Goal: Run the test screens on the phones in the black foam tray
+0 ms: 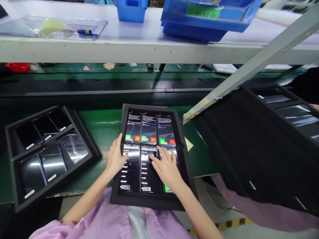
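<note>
A black foam tray [152,203] lies in front of me, its near edge by my body, with two rows of phones set in it. The upper phones, including the upper left phone [134,127], show text with green and red buttons. The lower left phone [133,176] and lower middle phone [151,179] display white menu lists. My left hand [115,158] rests at the tray's left edge, fingers apart, thumb over the lower left phone. Spread fingers of my right hand [166,166] reach over the lower middle phone, index fingertip at its screen. That hand partly hides the lower right phone [168,189].
Another tray of dark phones [56,176] sits left on the green bench [99,132]. A slanted metal post [236,76] stands right, near a pen [201,137] and a large black tray [231,142]. Blue bins [132,11] stand on the shelf [149,51] above.
</note>
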A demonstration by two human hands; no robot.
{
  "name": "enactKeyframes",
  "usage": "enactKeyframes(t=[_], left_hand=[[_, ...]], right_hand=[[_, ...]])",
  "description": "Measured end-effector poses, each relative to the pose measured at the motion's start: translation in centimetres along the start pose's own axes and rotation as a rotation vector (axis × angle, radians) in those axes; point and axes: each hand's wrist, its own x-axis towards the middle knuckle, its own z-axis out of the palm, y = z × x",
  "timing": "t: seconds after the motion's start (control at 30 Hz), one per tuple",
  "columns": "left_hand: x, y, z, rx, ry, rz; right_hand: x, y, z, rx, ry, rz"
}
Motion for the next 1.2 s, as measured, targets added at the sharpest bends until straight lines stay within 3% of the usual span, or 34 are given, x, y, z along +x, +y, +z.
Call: enactKeyframes(t=[0.13,0.33,0.43,0.57,0.7,0.83,0.93,1.07,1.2], left_hand=[[-0.2,0.1,-0.2,0.023,-0.028,-0.021],[-1.7,-2.2,0.1,-0.133,-0.016,0.066],[-2.0,-1.8,-0.5,0.075,-0.02,0.144],[-0.5,0.1,-1.3,0.444,0.003,0.262],[1.3,1.2,-1.1,0.549,0.034,0.333],[1.6,1.2,-0.8,0.503,0.031,0.329],[0.9,0.8,-0.8,0.404,0.041,0.263],[-1.4,-0.7,-0.8,0.201,-0.028,0.162],[-4.9,-2.7,-1.2,0.045,-0.115,0.129]], right_hand=[[-0.3,0.6,-0.7,0.007,0.055,0.025],[-1.7,1.4,-1.0,-0.046,0.071,0.071],[-1.4,1.6,-0.9,-0.052,0.046,0.046],[1.3,1.4,-0.9,-0.043,0.014,-0.012],[5.1,0.9,-0.3,-0.061,-0.005,-0.077],[6.8,0.9,0.3,-0.088,-0.005,-0.104],[6.0,1.6,0.2,-0.106,0.064,-0.016],[4.3,2.8,0.0,-0.16,0.147,0.208],[2.9,3.5,-0.1,-0.131,0.081,0.233]])
